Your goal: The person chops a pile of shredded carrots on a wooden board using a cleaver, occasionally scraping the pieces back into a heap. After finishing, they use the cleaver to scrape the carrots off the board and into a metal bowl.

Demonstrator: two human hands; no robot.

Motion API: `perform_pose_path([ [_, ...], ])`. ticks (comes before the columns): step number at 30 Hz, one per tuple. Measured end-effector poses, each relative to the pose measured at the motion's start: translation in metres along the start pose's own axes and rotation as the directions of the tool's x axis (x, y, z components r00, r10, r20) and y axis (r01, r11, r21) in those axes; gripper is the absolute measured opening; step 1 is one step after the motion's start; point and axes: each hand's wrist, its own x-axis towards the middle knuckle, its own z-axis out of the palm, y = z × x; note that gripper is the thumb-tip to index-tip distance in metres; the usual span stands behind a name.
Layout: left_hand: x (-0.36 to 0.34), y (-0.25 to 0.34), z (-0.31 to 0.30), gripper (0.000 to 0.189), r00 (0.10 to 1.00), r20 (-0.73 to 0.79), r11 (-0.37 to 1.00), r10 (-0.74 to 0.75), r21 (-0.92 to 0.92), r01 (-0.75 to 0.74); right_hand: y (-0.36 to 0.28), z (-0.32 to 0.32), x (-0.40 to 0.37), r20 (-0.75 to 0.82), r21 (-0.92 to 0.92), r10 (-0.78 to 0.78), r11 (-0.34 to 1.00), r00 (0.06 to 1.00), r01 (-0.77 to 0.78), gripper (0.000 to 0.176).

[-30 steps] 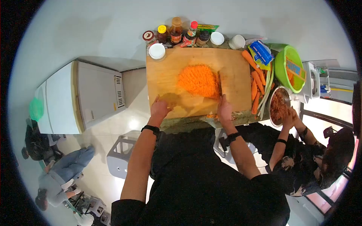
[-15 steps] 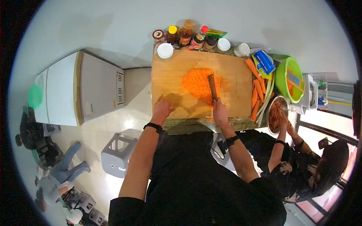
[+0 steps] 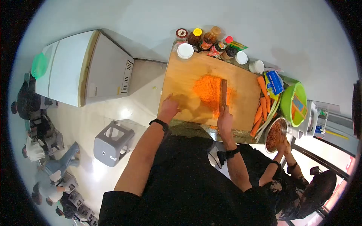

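Note:
My right hand (image 3: 225,121) is closed around the handle of a kitchen knife (image 3: 223,92), probably a cleaver. The blade looks dark and orange-stained, and it lies along the right part of a heap of finely chopped carrot (image 3: 206,89). Under the heap is a large wooden cutting board (image 3: 181,77). My left hand (image 3: 169,108) is over the board's front left edge, fingers apart and holding nothing. Its shadow falls on the wood between it and the heap.
Bottles (image 3: 209,37) and white-lidded jars (image 3: 185,51) line the back. Whole carrots (image 3: 263,101), a green basin (image 3: 288,103) and a metal bowl (image 3: 272,137) of reddish food sit right; a co-worker's hands (image 3: 283,145) are at the bowl. A grey stool (image 3: 109,145) stands left.
The whole view has turned and shifted, so the board sits farther right and tilted. The knife now points straighter away from me, still at the heap. My left hand remains near the board's left edge.

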Motion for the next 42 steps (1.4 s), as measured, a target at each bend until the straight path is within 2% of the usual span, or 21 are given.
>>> perform_pose_path([
  [4, 0.003, 0.005, -0.009, 0.048, 0.995, 0.084, 0.999, -0.051, 0.02, 0.049, -0.008, 0.018, 0.008, 0.083, -0.039, 0.0, 0.999, 0.997, 0.003, 0.033],
  [6, 0.01, -0.001, 0.002, 0.048, 0.993, 0.101, 0.998, -0.064, 0.011, 0.064, -0.01, 0.007, 0.009, 0.044, -0.041, -0.013, 0.999, 0.999, 0.015, 0.034],
  [8, 0.013, -0.012, 0.047, 0.048, 0.989, -0.145, 1.0, 0.03, 0.006, -0.03, -0.012, 0.009, -0.002, 0.031, -0.049, -0.02, 0.999, 0.999, 0.022, 0.036],
  [9, 0.014, -0.012, 0.04, 0.048, 0.989, -0.145, 0.999, 0.033, 0.013, -0.032, -0.012, 0.016, -0.003, -0.054, -0.037, -0.024, 0.999, 0.998, 0.022, 0.035],
  [10, 0.014, -0.01, 0.026, 0.05, 0.998, -0.06, 0.999, 0.023, 0.031, -0.021, -0.013, 0.022, 0.0, -0.14, -0.025, -0.029, 0.999, 0.99, 0.026, 0.039],
  [13, 0.001, 0.004, 0.006, 0.052, 0.995, 0.096, 0.996, -0.006, 0.088, -0.002, -0.011, 0.03, 0.003, -0.108, -0.048, -0.132, 0.991, 0.985, 0.127, 0.041],
  [15, 0.007, 0.003, -0.004, 0.052, 0.99, 0.134, 0.991, -0.032, 0.135, 0.013, -0.015, 0.013, 0.004, -0.093, 0.0, -0.098, 0.995, 0.991, 0.099, 0.04],
  [17, 0.011, 0.005, -0.003, 0.05, 0.971, 0.231, 0.998, -0.061, 0.044, 0.052, -0.017, 0.004, -0.006, -0.07, 0.044, -0.045, 0.998, 0.997, 0.048, 0.04],
  [18, 0.016, 0.0, 0.001, 0.05, 0.973, 0.223, 0.998, -0.054, 0.046, 0.045, -0.018, 0.006, -0.005, -0.073, -0.001, -0.002, 1.0, 0.997, 0.002, 0.04],
  [20, 0.008, -0.005, 0.024, 0.046, 0.998, -0.057, 1.0, 0.031, 0.002, -0.031, -0.011, 0.012, 0.004, -0.062, -0.055, 0.048, 0.997, 0.997, -0.052, 0.04],
  [22, 0.001, 0.01, 0.003, 0.034, 0.999, 0.028, 1.0, -0.026, -0.006, 0.026, 0.009, 0.025, 0.009, -0.034, -0.03, -0.081, 0.996, 0.996, 0.08, 0.039],
  [24, 0.007, 0.014, -0.008, 0.029, 0.993, 0.064, 0.995, -0.099, 0.002, 0.099, -0.011, -0.011, 0.002, 0.002, 0.023, -0.053, 0.998, 0.999, 0.053, 0.04],
  [27, -0.001, 0.008, 0.007, 0.023, 0.994, 0.059, 0.994, -0.09, 0.061, 0.086, -0.006, -0.01, 0.006, -0.077, 0.121, -0.02, 0.992, 0.997, 0.029, 0.036],
  [29, -0.009, 0.013, 0.014, 0.02, 0.983, 0.061, 0.984, -0.175, 0.028, 0.174, 0.02, 0.016, 0.016, 0.014, -0.136, 0.069, 0.989, 0.998, -0.066, 0.029],
  [30, -0.016, 0.013, 0.023, 0.02, 0.983, 0.06, 0.984, -0.174, 0.035, 0.172, 0.02, 0.005, 0.014, 0.013, -0.128, 0.07, 0.989, 0.997, -0.068, 0.029],
  [32, -0.025, 0.011, 0.034, 0.019, 0.973, -0.224, 0.998, -0.051, -0.046, 0.041, 0.001, -0.032, 0.013, 0.092, -0.028, -0.045, 0.998, 0.995, 0.048, 0.026],
  [33, -0.028, 0.013, 0.024, 0.019, 0.971, -0.233, 0.998, -0.056, -0.027, 0.051, -0.005, -0.035, 0.015, 0.087, -0.009, -0.06, 0.998, 0.994, 0.061, 0.026],
  [35, -0.042, 0.025, 0.001, 0.022, 0.973, -0.097, 0.966, -0.21, -0.172, 0.192, -0.006, -0.034, 0.009, 0.061, 0.012, -0.017, 1.0, 0.998, 0.017, 0.026],
  [38, -0.053, 0.035, -0.013, 0.025, 0.972, -0.082, 0.959, -0.219, -0.199, 0.199, 0.023, 0.006, 0.016, 0.041, 0.125, -0.175, 0.978, 0.984, 0.168, 0.033],
  [39, -0.059, 0.036, -0.009, 0.025, 0.975, -0.078, 0.965, -0.206, -0.178, 0.19, 0.025, 0.005, 0.014, 0.034, 0.144, -0.162, 0.977, 0.986, 0.155, 0.033],
  [42, -0.064, 0.039, -0.003, 0.027, 0.975, -0.166, 0.977, -0.149, -0.174, 0.12, 0.021, -0.016, 0.018, 0.029, 0.013, -0.156, 0.988, 0.987, 0.155, 0.034],
])
